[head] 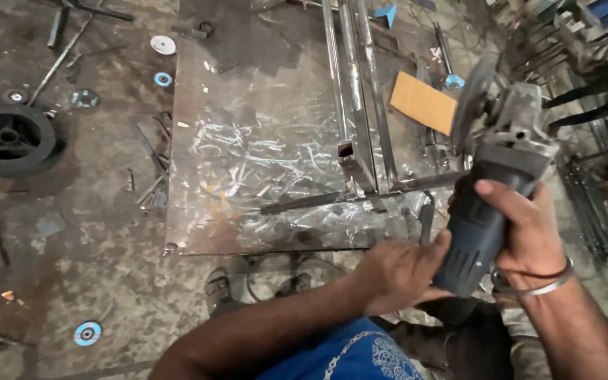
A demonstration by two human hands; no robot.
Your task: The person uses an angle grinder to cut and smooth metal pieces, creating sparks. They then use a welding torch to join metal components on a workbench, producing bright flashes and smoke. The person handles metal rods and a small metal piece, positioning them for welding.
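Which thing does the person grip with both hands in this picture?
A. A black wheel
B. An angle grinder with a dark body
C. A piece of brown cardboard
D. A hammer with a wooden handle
B: the right hand wraps the dark body of the angle grinder and the left hand grips its rear end, while the black wheel and brown cardboard lie apart, untouched.

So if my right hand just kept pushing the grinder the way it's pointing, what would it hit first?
Probably the brown cardboard piece and steel tubes on the metal sheet, just past the grinder in your right hand; depth is unclear.
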